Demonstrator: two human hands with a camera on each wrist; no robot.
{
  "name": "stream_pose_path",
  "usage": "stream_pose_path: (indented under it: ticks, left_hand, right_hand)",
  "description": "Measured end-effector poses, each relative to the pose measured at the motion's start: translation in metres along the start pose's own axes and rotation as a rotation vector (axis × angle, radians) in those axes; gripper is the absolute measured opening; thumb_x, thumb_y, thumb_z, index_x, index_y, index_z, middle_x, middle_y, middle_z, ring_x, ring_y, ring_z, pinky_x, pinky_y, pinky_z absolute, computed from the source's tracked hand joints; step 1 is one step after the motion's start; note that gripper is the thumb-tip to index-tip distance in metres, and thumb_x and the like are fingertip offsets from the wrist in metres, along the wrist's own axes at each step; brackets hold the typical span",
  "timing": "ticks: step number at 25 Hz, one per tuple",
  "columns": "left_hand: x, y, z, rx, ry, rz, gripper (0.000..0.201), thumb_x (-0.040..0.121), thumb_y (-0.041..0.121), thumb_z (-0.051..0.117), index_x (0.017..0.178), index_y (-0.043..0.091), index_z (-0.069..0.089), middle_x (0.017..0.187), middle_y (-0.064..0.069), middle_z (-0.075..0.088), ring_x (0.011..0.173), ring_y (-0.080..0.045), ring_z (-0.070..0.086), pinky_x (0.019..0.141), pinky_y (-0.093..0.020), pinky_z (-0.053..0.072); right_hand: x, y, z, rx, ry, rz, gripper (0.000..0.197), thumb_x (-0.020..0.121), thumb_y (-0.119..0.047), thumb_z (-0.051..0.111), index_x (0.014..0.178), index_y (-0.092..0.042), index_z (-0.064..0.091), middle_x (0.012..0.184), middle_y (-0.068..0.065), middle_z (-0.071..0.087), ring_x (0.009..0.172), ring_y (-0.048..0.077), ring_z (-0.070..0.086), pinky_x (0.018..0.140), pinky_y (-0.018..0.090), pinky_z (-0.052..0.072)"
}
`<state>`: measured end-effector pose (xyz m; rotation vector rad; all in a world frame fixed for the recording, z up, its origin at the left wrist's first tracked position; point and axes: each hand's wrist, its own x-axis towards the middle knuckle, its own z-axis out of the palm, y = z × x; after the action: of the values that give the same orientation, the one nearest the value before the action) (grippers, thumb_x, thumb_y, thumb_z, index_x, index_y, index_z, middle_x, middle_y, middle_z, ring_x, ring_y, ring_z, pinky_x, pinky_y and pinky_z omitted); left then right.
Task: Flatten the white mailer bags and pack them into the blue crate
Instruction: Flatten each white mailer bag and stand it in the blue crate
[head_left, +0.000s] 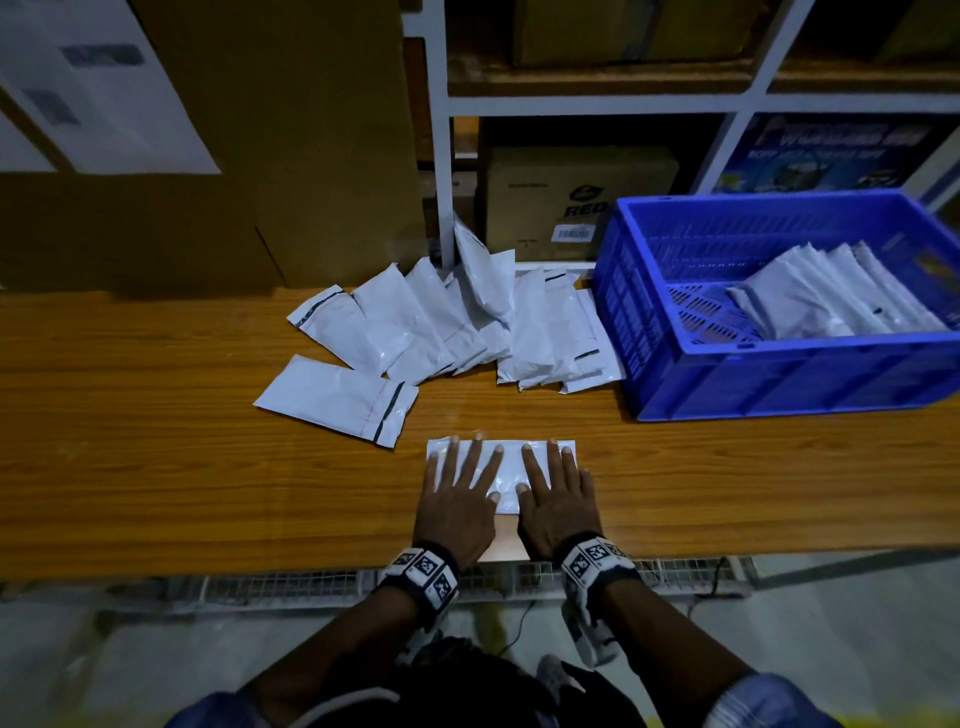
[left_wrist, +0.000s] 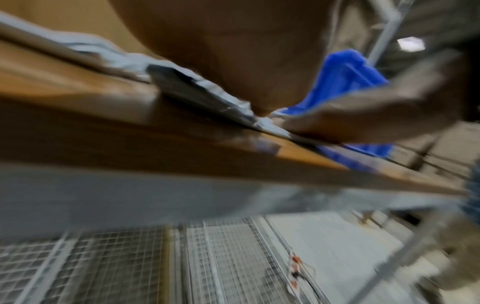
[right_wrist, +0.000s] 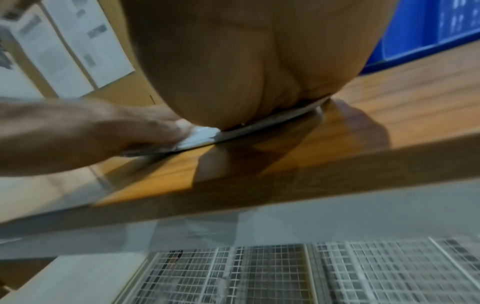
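A white mailer bag (head_left: 509, 465) lies flat near the front edge of the wooden table (head_left: 156, 457). My left hand (head_left: 460, 483) and right hand (head_left: 553, 486) press on it side by side, palms down, fingers straight and spread. In the wrist views only the bag's thin edge (left_wrist: 270, 125) (right_wrist: 202, 133) shows under each palm. Several loose white mailers (head_left: 457, 322) are piled at the back of the table, and one more (head_left: 337, 397) lies apart to the left. The blue crate (head_left: 779, 374) stands at the right with several mailers (head_left: 831, 301) inside.
Large cardboard boxes (head_left: 285, 156) with paper labels stand behind the table on the left. A white shelf frame (head_left: 441, 156) holds more boxes behind the pile. Wire mesh (head_left: 291, 587) runs below the table's front edge.
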<state>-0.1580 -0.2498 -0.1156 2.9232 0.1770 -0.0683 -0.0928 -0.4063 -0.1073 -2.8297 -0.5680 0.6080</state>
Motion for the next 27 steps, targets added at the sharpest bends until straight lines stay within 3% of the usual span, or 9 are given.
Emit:
stream_pose_path:
  ticks: [3, 8, 12, 16, 20, 27]
  left_hand:
    - [-0.004, 0.007, 0.008, -0.029, -0.014, 0.0, 0.064, 0.102, 0.038, 0.039, 0.16, 0.031, 0.012, 0.167, 0.002, -0.002, 0.155, -0.026, -0.001, 0.121, -0.05, -0.002]
    - [0.001, 0.005, 0.006, -0.013, -0.081, -0.026, 0.067, 0.102, 0.038, 0.039, 0.159, 0.035, 0.003, 0.168, 0.004, -0.004, 0.154, -0.023, -0.005, 0.123, -0.048, -0.003]
    - [-0.003, 0.003, 0.005, -0.036, -0.078, -0.004, 0.069, 0.102, 0.035, 0.037, 0.16, 0.031, 0.0, 0.166, 0.005, -0.013, 0.153, -0.021, -0.014, 0.124, -0.048, -0.002]
    - [-0.01, 0.002, 0.01, -0.027, 0.011, -0.034, 0.065, 0.104, 0.037, 0.034, 0.161, 0.022, 0.006, 0.168, 0.0, -0.004, 0.154, -0.023, -0.008, 0.122, -0.049, 0.002]
    - [-0.012, 0.0, 0.014, -0.044, -0.039, -0.058, 0.066, 0.105, 0.034, 0.034, 0.16, 0.025, 0.0, 0.167, 0.0, -0.012, 0.153, -0.023, -0.016, 0.124, -0.05, 0.004]
    - [-0.011, -0.003, 0.007, -0.054, -0.058, -0.049, 0.065, 0.102, 0.039, 0.031, 0.16, 0.03, 0.004, 0.167, 0.002, -0.006, 0.154, -0.023, -0.005, 0.123, -0.047, 0.003]
  right_hand:
    - [0.001, -0.001, -0.005, -0.03, -0.024, -0.011, 0.058, 0.102, -0.047, 0.009, 0.153, -0.038, -0.016, 0.159, 0.001, -0.027, 0.148, 0.024, -0.022, 0.121, 0.049, -0.008]
    - [-0.014, -0.01, 0.005, 0.028, 0.061, -0.183, 0.058, 0.102, -0.046, 0.013, 0.155, -0.037, -0.01, 0.161, -0.002, -0.023, 0.147, 0.023, -0.026, 0.121, 0.047, -0.008]
    - [-0.012, -0.009, 0.012, -0.006, 0.033, -0.17, 0.061, 0.102, -0.047, 0.013, 0.154, -0.034, -0.015, 0.159, -0.002, -0.029, 0.145, 0.023, -0.031, 0.12, 0.045, -0.011]
    - [-0.009, -0.008, 0.005, -0.027, -0.01, -0.165, 0.061, 0.103, -0.047, 0.014, 0.153, -0.034, -0.018, 0.156, -0.002, -0.034, 0.143, 0.022, -0.034, 0.12, 0.045, -0.012]
    - [-0.006, -0.008, -0.003, 0.078, -0.083, -0.166, 0.059, 0.102, -0.05, 0.008, 0.154, -0.035, -0.016, 0.156, -0.005, -0.032, 0.144, 0.019, -0.032, 0.118, 0.042, -0.014]
    - [-0.006, -0.005, 0.012, 0.006, 0.062, -0.054, 0.06, 0.103, -0.045, 0.008, 0.155, -0.026, -0.016, 0.159, -0.001, -0.029, 0.148, 0.02, -0.025, 0.119, 0.041, -0.015]
